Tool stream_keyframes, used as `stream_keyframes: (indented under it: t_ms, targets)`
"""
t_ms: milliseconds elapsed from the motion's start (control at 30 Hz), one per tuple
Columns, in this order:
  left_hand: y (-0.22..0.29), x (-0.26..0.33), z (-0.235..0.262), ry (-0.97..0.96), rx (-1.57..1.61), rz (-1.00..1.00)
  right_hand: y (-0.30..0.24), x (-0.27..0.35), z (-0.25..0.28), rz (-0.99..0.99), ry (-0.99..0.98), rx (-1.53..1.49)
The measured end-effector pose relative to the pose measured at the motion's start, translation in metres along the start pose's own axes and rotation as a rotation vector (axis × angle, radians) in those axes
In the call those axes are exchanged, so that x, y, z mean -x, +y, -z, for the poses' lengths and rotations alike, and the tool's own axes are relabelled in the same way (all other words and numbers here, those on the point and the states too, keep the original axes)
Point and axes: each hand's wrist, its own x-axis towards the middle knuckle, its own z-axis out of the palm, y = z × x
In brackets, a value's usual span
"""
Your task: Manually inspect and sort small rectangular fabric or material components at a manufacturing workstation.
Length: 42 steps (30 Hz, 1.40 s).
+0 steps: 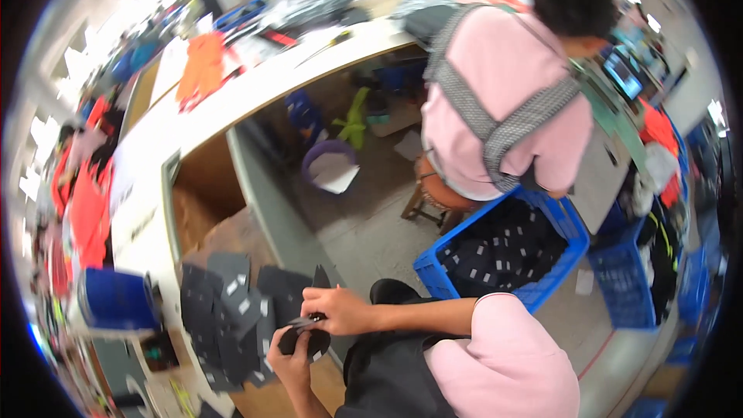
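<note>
My left hand (290,360) pinches a black fabric piece (316,347) between thumb and fingers. Close above it, my right hand (344,311) is closed round small dark thread snips (311,319), whose blades reach over the edge of the piece. Another dark fabric point sticks up just behind my right fingers. Left of both hands lies a spread of black fabric pieces (224,317) with small white labels on them. The exact contact of blades and cloth is too small to make out.
A blue crate (433,271) full of black labelled pieces stands on the floor to the right. Beyond it a co-worker in pink (503,93) sits on a stool (422,205). The long white table (147,155) carries orange cloth (203,70). A purple bin (309,161) is underneath.
</note>
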Motion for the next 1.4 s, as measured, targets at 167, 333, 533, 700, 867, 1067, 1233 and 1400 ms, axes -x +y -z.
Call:
stream_keyframes:
  t_ms: [167, 333, 533, 700, 867, 1067, 1233, 1400]
  targets:
    - [0.008, -0.016, -0.040, -0.009, -0.168, -0.235, 0.010, 0.030, 0.024, -0.014, 0.292, -0.017]
    - [0.018, -0.019, -0.068, -0.124, -0.188, -0.359, 0.003, 0.053, 0.039, -0.051, 0.451, 0.059]
    - [0.022, -0.016, -0.078, -0.194, 0.059, -0.309, -0.006, 0.069, 0.046, 0.022, 0.507, 0.007]
    - [0.034, -0.013, -0.086, -0.215, -0.256, -0.648, -0.001, 0.087, 0.059, 0.025, 0.521, 0.028]
    - [0.041, -0.005, -0.093, -0.250, -0.319, -0.634, -0.013, 0.092, 0.072, 0.059, 0.564, 0.145]
    - [0.041, 0.005, -0.096, -0.276, -0.196, -0.496, -0.010, 0.106, 0.064, -0.013, 0.501, 0.117]
    - [0.042, 0.016, -0.104, -0.295, -0.084, -0.398, -0.010, 0.120, 0.058, -0.003, 0.527, 0.158]
    - [0.036, 0.027, -0.106, -0.310, -0.132, -0.397, -0.011, 0.138, 0.059, -0.072, 0.534, 0.076]
